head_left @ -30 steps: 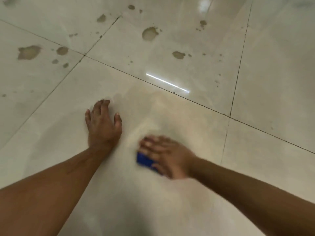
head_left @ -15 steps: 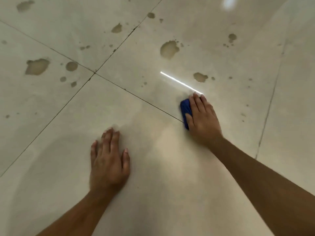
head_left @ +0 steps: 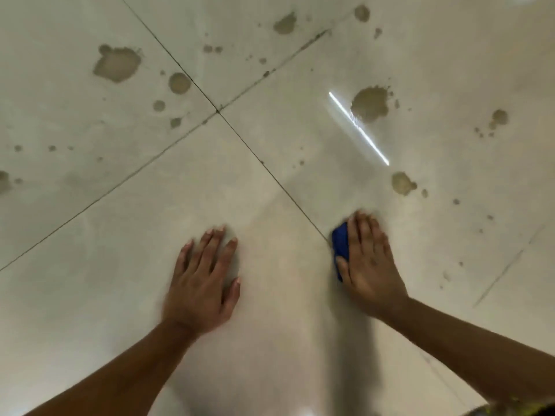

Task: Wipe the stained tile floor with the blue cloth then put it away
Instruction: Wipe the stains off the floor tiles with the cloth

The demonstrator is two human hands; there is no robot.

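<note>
My right hand (head_left: 371,262) lies flat on the glossy beige tile floor (head_left: 114,241), pressing down the blue cloth (head_left: 341,247); only the cloth's left edge shows beside my thumb and fingers. My left hand (head_left: 204,283) rests palm down on the tile to the left, fingers spread, holding nothing. Brown stains mark the floor ahead: a small one (head_left: 402,183) just beyond my right fingertips, a large one (head_left: 371,105) farther off, and another big one (head_left: 117,64) at the far left.
Dark grout lines cross at a tile corner (head_left: 217,111) ahead of my hands. Several small brown spots (head_left: 498,118) are scattered to the right and left. A bright strip of reflected light (head_left: 359,129) lies on the tile.
My right hand swept the cloth from near my left hand forward and right across the grout line. The view shifted forward, so both hands now sit lower in the frame.
</note>
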